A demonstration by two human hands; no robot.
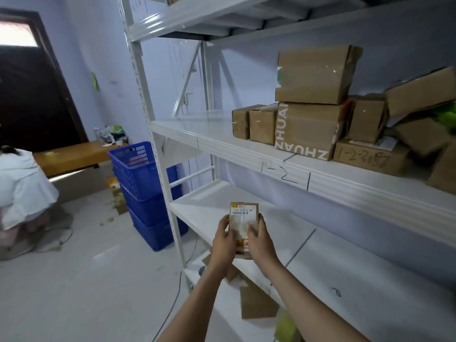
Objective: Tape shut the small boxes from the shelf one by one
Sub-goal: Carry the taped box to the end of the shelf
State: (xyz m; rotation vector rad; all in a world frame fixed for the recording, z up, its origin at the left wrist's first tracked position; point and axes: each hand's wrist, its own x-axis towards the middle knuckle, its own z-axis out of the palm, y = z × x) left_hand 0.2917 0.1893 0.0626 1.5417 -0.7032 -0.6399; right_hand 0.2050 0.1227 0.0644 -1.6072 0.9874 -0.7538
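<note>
Here, both hands out front, clasped on one small box point(243, 219) above the front edge of the shelf point(345, 275). Left hand point(223, 239) wrapped round the near left side, thumb up along the box's edge. Right hand point(260, 239) curled over the near right side, fingers point(254, 227) lying across the taped top face. Box held flat-side up, label point(243, 211) with barcode at the far end, beyond the fingers; a strip of clear tape down the middle under the right hand; a red and yellow mark peeking out between the two hands at the near end.

Above the grip and to the right, a pile of boxes point(318, 104) on the higher shelf, some stacked, some tipped, one marked ZHUAN. Left of the grip, past the shelf post, a stack of blue crates point(145, 191) on the floor. Far left, a person in white point(22, 188) crouched low. Below the grip, near the forearms, another box point(256, 304) on the lower level, partly hidden.
</note>
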